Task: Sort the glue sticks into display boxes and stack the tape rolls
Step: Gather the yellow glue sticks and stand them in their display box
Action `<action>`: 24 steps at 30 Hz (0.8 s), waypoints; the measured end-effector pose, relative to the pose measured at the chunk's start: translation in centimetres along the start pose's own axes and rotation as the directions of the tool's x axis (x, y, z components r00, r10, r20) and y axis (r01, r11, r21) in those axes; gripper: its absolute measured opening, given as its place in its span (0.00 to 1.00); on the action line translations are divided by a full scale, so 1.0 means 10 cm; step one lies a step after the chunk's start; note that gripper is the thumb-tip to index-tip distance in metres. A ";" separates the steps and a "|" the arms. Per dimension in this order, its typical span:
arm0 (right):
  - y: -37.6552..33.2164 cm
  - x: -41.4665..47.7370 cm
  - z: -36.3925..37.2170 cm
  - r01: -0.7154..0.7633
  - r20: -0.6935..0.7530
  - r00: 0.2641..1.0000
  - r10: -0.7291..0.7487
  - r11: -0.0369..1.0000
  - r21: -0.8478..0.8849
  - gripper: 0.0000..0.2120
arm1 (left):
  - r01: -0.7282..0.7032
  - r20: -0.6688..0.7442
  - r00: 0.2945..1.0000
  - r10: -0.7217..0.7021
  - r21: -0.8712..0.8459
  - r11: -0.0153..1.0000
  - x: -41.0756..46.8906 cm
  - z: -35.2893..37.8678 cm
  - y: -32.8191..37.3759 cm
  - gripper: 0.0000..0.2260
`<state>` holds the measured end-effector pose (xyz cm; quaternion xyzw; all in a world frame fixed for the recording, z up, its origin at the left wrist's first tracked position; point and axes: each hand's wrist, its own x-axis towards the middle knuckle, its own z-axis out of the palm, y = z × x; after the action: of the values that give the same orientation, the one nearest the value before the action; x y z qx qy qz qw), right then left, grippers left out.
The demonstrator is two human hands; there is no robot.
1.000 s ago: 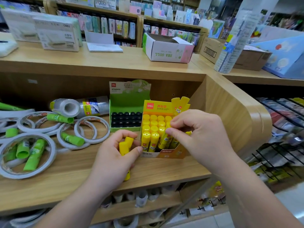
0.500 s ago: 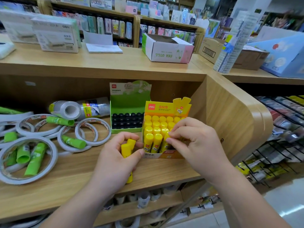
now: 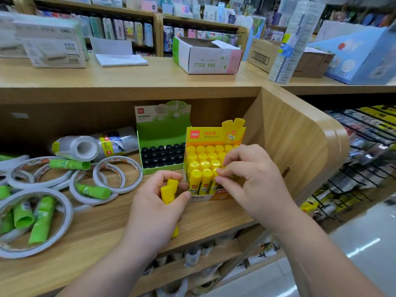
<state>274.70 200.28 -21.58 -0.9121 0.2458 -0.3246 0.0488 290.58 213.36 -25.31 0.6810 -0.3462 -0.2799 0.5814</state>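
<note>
A yellow display box [image 3: 214, 135] on the wooden shelf [image 3: 102, 228] holds rows of yellow glue sticks [image 3: 203, 163]. My right hand [image 3: 252, 181] is over the box's front right corner, its fingertips pinching a yellow stick in the front row. My left hand [image 3: 156, 211] grips two loose yellow glue sticks [image 3: 169, 190] just left of the box. Behind stands a green display box [image 3: 161, 131] full of black-capped sticks. Green glue sticks [image 3: 92, 190] lie loose among flat white tape rolls [image 3: 116, 176] on the left.
A wrapped pack of tape rolls [image 3: 85, 146] lies on its side behind the flat rolls. The upper counter carries a white-and-pink carton [image 3: 205, 58] and other boxes. A curved wooden side panel [image 3: 300, 151] closes the shelf on the right, with wire racks beyond.
My right hand has shifted slightly lower and closer over the front row of yellow sticks. My left hand keeps its grip on the loose yellow sticks in about the same place.
</note>
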 end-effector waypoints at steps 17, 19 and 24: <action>-0.39 -0.01 -0.30 -0.467 0.450 0.877 0.166 0.508 0.724 0.09 | -0.143 0.130 0.984 0.121 0.173 0.974 -0.32 0.17 0.48 0.45; -0.33 -0.02 -0.32 -0.459 0.435 0.882 0.180 0.535 0.709 0.11 | -0.206 0.095 0.978 0.187 0.265 0.942 -0.36 0.28 0.53 0.44; -0.15 -0.15 -0.35 -0.416 0.387 0.907 0.166 0.497 0.761 0.11 | -0.247 0.037 0.967 0.251 0.364 0.898 -0.45 0.45 0.51 0.43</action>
<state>272.11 202.58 -19.29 -0.7581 0.2058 -0.2641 0.5596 283.58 213.87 -21.16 0.7289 -0.4732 -0.1306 0.4772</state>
